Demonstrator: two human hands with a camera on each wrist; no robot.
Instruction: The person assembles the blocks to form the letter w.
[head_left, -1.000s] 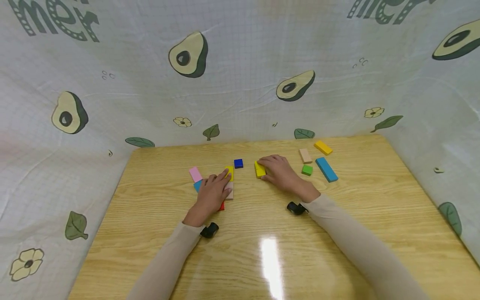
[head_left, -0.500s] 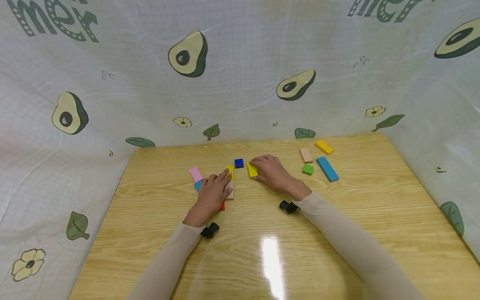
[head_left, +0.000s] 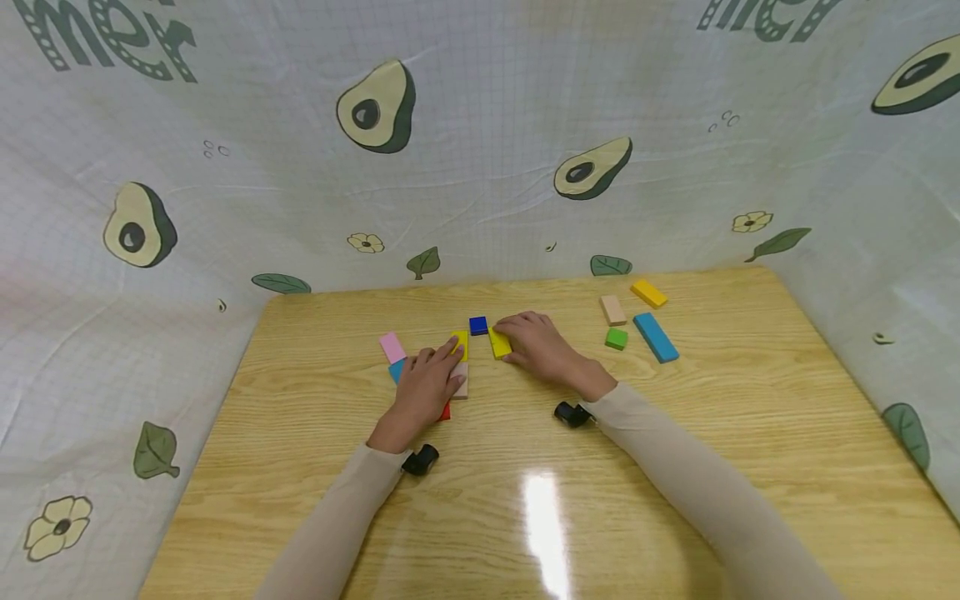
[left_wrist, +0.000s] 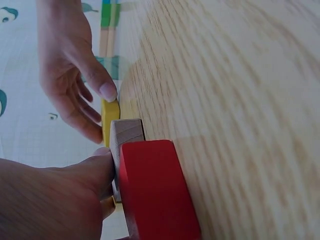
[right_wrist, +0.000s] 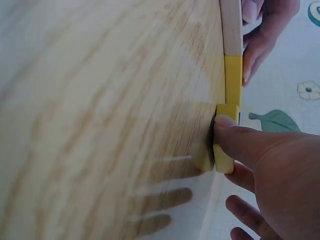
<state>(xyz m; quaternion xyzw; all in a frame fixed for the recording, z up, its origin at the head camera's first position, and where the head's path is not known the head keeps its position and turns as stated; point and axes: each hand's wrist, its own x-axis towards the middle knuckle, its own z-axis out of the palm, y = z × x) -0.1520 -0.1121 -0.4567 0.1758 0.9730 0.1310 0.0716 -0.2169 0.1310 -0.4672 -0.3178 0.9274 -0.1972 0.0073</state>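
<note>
In the head view my right hand (head_left: 538,346) pinches a yellow block (head_left: 498,343) flat on the table; the right wrist view has its thumb on the block's near side. My left hand (head_left: 426,385) rests over a cluster of blocks, its fingers on a second yellow block (head_left: 461,343) and its thumb by a pale wooden block (head_left: 461,387). A red block (left_wrist: 157,185) lies near that palm, partly hidden in the head view. Part of a blue block (head_left: 396,369) shows past the fingers, touching a pink block (head_left: 392,347). A small dark blue block (head_left: 478,326) sits between the hands, slightly farther back.
Toward the right of the wooden table (head_left: 480,517) lie a green block (head_left: 617,338), a beige block (head_left: 612,310), an orange-yellow block (head_left: 648,293) and a long blue block (head_left: 656,337). A printed cloth (head_left: 480,167) hangs behind and along both sides.
My right hand has slid the yellow block leftward across the table, close to the dark blue block and the left cluster. The left hand has stayed in place.
</note>
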